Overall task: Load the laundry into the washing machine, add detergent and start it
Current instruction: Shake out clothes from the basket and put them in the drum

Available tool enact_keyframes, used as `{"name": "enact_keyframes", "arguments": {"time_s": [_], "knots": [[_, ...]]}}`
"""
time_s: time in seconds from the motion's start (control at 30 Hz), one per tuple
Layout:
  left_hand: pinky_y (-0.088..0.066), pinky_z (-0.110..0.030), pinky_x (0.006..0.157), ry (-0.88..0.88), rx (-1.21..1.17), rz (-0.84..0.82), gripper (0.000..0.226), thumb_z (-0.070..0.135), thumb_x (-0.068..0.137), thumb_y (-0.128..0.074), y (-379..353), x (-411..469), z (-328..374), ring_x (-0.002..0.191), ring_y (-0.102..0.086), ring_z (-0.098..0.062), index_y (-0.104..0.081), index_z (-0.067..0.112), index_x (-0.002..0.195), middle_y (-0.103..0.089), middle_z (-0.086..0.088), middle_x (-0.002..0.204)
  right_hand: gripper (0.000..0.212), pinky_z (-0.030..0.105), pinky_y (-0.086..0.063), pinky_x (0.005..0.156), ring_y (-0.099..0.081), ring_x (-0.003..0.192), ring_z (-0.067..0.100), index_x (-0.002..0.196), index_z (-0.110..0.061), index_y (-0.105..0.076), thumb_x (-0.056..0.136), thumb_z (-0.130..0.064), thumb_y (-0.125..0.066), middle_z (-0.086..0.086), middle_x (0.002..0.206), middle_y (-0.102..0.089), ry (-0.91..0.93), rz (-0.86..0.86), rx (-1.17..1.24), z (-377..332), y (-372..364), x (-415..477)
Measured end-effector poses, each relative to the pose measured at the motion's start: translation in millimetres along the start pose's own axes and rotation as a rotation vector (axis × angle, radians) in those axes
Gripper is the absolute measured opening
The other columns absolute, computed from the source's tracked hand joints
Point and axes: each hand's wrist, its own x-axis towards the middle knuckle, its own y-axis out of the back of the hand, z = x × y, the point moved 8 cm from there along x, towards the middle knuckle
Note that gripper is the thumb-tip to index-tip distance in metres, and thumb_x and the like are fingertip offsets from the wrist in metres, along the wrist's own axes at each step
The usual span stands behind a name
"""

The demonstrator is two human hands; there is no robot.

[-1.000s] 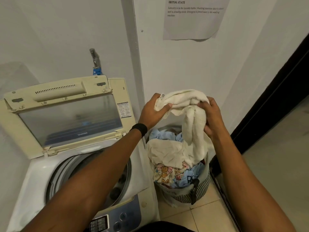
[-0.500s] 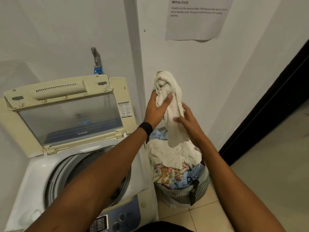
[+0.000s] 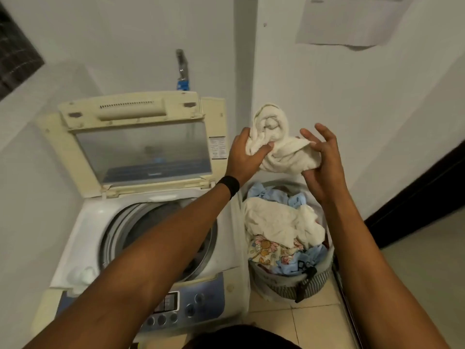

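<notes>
Risen since half-second ago: right hand (image 3: 327, 167), now at right end of cream terry towel (image 3: 281, 149), whose hanging length is gathered into bundle. Cream top-loading washing machine (image 3: 83, 238) at left, lid raised, drum open for loading. Centre: left hand (image 3: 245, 157) grips towel, thumb across it; right hand half spread, fingers curved round towel, likely compacting it for drop. Striped fabric laundry basket (image 3: 289, 288) below, full.

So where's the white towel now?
In the head view the white towel is in the air right of the washing machine, held by the left hand and right hand above the laundry basket.
</notes>
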Motion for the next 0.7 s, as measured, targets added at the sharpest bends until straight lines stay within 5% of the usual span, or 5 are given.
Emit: {"name": "enact_keyframes", "arguments": {"time_s": [0.2,0.37,0.57,0.7], "knots": [[-0.057,-0.053,0.091,0.075,0.007,0.179,0.037,0.043,0.078,-0.073,94,-22,-21,0.103,-0.068,-0.023,-0.065,0.024,0.108,-0.073,-0.002,0.107,0.038,0.05,-0.051,0.107,-0.061,0.126,0.022,0.132,-0.028,-0.061,0.095,-0.026,-0.068,0.003,0.136,-0.062,0.03,-0.191,-0.296,51,-102,-4],[-0.056,-0.048,0.092,0.126,0.062,0.288,0.031,0.053,0.073,-0.064,180,-55,-36,0.107,-0.065,-0.021,-0.059,0.042,0.102,-0.07,-0.001,0.114,0.044,0.046,-0.056,0.1,-0.063,0.124,0.021,0.136,-0.018,-0.059,0.094,-0.021,-0.072,-0.003,0.131,-0.065,0.026,-0.358,-0.329,105,-179,-23],[-0.056,-0.038,0.093,0.146,0.177,0.313,0.062,0.063,0.083,-0.055,241,-83,-66,0.109,-0.062,-0.019,-0.059,0.019,0.126,-0.065,-0.004,0.123,0.051,0.039,-0.058,0.099,-0.063,0.121,0.014,0.139,-0.022,-0.055,0.093,-0.026,-0.076,-0.003,0.136,-0.063,0.057,-0.423,-0.471,159,-236,-47],[-0.058,-0.032,0.087,0.198,0.119,0.317,0.04,0.055,0.1,-0.054,272,-93,-96,0.1,-0.066,-0.005,-0.063,0.019,0.117,-0.068,0.006,0.105,0.046,0.037,-0.06,0.093,-0.067,0.114,0.012,0.135,-0.023,-0.057,0.093,-0.028,-0.076,-0.003,0.13,-0.066,0.062,-0.422,-0.556,191,-259,-57]]}}
